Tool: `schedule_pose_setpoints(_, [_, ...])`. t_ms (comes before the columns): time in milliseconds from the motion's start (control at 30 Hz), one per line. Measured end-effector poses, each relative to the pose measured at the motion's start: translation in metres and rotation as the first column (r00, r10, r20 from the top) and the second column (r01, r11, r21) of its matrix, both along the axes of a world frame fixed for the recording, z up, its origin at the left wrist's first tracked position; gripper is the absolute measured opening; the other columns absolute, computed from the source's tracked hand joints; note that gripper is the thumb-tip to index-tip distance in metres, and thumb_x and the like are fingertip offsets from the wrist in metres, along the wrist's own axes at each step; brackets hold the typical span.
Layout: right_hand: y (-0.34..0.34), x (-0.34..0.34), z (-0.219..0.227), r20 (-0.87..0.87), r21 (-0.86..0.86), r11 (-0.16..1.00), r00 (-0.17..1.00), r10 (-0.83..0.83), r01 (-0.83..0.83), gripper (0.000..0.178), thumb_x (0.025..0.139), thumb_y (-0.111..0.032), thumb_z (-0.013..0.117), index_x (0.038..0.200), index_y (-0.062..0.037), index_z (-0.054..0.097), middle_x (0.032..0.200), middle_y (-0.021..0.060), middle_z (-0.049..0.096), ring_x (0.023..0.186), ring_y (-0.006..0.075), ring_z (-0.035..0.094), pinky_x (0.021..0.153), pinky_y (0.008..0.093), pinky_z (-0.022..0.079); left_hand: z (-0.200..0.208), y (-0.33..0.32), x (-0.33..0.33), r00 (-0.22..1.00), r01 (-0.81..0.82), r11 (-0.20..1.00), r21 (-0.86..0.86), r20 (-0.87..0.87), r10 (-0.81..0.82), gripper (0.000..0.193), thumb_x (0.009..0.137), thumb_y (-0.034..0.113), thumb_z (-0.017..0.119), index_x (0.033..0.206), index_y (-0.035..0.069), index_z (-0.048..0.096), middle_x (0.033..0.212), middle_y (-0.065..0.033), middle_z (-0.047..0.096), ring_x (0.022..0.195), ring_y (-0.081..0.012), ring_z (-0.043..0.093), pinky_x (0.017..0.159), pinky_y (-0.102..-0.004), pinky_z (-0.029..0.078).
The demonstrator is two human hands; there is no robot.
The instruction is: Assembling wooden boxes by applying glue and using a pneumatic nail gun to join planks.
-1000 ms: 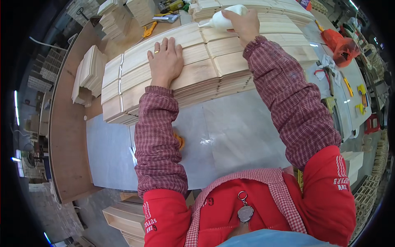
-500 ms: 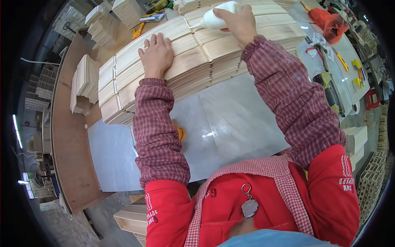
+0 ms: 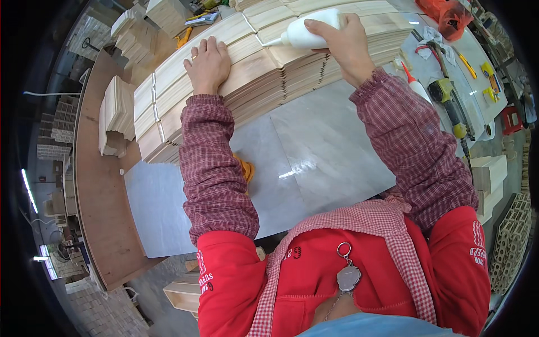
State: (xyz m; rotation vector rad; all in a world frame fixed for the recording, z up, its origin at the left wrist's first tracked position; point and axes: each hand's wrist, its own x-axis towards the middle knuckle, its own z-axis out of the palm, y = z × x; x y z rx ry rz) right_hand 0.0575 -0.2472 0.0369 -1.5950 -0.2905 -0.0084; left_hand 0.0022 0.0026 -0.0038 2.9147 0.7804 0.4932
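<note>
Thin pale wooden boards (image 3: 247, 73) lie in stacked rows across the far side of the table. My left hand (image 3: 209, 66) rests flat on top of them, fingers stretched out, with a ring on one finger. In my right hand (image 3: 349, 48) is a white squeeze bottle (image 3: 309, 31), tilted with its thin nozzle pointing left. The nozzle tip is at a groove where two rows of boards meet. A line of white glue (image 3: 249, 22) runs along that groove beyond the tip. Another white line (image 3: 155, 101) crosses the boards to the left of my left hand.
Grey slabs (image 3: 331, 140) cover the near tabletop, with an orange cloth (image 3: 245, 171) by my left forearm. On the right lie a red-tipped bottle (image 3: 414, 81), a green power tool (image 3: 449, 104), a yellow knife (image 3: 467, 66) and a red bag (image 3: 449, 17). More board stacks (image 3: 117, 109) stand left.
My right hand has drawn the bottle nearer to me and slightly right, and the white line in the groove has grown toward me. My left hand has shifted slightly left and away.
</note>
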Motion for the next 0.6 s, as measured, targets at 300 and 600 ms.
schedule_pose_setpoints(300, [-0.038, -0.025, -0.014, 0.084, -0.039, 0.999, 0.996, 0.017, -0.014, 0.060, 0.077, -0.021, 0.073, 0.114, 0.0122, 0.039, 0.103, 0.0245, 0.053, 0.089, 0.0287, 0.063, 0.067, 0.0326, 0.057, -0.003, 0.002, 0.001, 1.000, 0.005, 1.000, -0.007, 0.007, -0.005, 0.052, 0.096, 0.037, 0.024, 0.136, 0.010, 0.042, 0.145, -0.0098, 0.037, 0.135, -0.0363, 0.030, 0.108, -0.0573, 0.019])
schedule_pose_setpoints(600, [-0.054, 0.017, 0.001, -0.153, 0.370, 0.920, 0.968, 0.200, -0.132, 0.058, 0.078, -0.029, 0.071, 0.113, 0.0105, 0.046, 0.105, 0.0236, 0.056, 0.089, 0.0292, 0.063, 0.067, 0.0333, 0.058, 0.001, 0.002, 0.002, 1.000, -0.008, 1.000, 0.003, 0.003, 0.008, 0.052, 0.096, 0.037, 0.024, 0.136, 0.010, 0.041, 0.145, -0.0098, 0.037, 0.135, -0.0355, 0.030, 0.108, -0.0567, 0.019])
